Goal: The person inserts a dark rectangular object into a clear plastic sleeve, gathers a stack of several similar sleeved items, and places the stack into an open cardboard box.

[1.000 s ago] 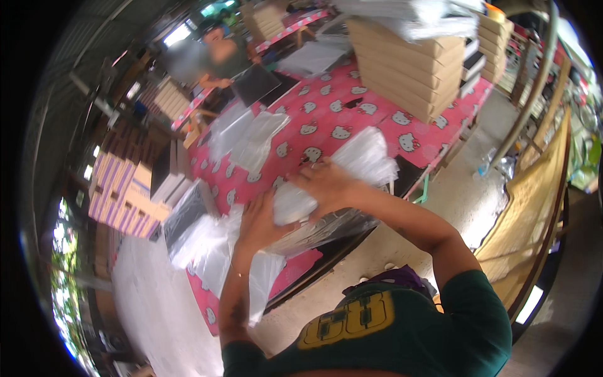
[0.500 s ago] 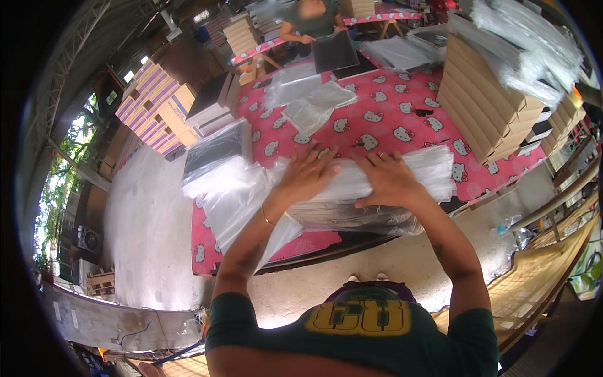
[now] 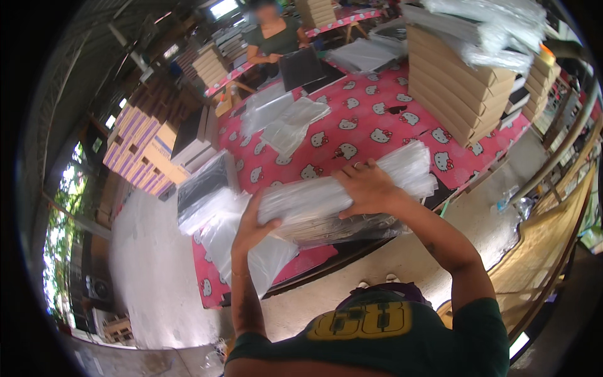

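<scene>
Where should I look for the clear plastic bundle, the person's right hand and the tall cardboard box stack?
Clear plastic bundle [image 3: 303,200]: head view, on its upper surface.
Right hand [image 3: 369,188]: head view, on its back.
Tall cardboard box stack [image 3: 447,88]: head view, on its left side.

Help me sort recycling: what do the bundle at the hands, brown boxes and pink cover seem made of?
Bundle: probably thin, glossy plastic; translucent, crinkled, bright highlights.
Boxes: likely matte cardboard; plain brown, folded edges.
Cover: printed vinyl or cloth, unclear; lies flat, little shine.

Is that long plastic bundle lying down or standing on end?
Lying: the plastic bundle stretches lengthwise along the table, right hand on top.
</scene>
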Available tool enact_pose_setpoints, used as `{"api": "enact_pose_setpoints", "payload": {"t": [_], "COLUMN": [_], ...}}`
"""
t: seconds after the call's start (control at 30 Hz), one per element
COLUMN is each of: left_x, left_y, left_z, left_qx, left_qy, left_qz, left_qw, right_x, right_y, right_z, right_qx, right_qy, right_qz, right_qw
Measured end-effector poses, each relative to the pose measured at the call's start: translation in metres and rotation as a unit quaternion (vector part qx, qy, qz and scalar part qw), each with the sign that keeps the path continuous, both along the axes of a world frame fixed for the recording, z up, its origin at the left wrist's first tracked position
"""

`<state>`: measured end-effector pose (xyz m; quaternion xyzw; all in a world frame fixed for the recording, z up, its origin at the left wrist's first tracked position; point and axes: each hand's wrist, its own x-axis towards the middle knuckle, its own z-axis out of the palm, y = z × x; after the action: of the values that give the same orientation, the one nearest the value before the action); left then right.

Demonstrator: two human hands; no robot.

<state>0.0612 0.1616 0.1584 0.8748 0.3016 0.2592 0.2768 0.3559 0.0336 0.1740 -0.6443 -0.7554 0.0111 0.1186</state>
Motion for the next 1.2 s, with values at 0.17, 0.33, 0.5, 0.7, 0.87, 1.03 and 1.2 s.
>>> {"api": "enact_pose_setpoints", "payload": {"t": [0.17,0.33,0.5,0.7,0.87,1.03,1.2], "left_x": [-0.051,-0.030,-0.002,0.015,0.023,0.038,0.101], "left_y": [0.024,0.021,0.011,0.001,-0.009,-0.023,-0.044], "left_z": [-0.152,-0.200,-0.186,-0.174,-0.151,-0.019,0.143], "left_qx": [-0.288,-0.257,-0.259,-0.226,-0.213,-0.035,0.224], "left_qy": [-0.188,-0.298,-0.302,-0.355,-0.379,-0.280,-0.087], "left_qz": [0.054,0.055,0.139,0.200,0.175,0.167,0.069], "left_qw": [0.938,0.918,0.907,0.885,0.883,0.945,0.968], "right_x": [-0.006,-0.003,0.000,0.008,0.038,0.066,0.086], "right_y": [-0.001,0.000,0.005,0.015,0.017,-0.015,-0.033], "right_z": [0.006,-0.005,0.000,0.000,0.008,0.043,0.017], "right_qx": [-0.012,0.023,0.013,0.022,0.030,0.039,0.165], "right_qy": [0.001,-0.027,-0.014,-0.008,0.029,0.138,0.322], "right_qz": [0.003,-0.005,-0.011,0.026,0.067,0.042,0.004], "right_qw": [1.000,0.999,1.000,0.999,0.997,0.989,0.932]}}
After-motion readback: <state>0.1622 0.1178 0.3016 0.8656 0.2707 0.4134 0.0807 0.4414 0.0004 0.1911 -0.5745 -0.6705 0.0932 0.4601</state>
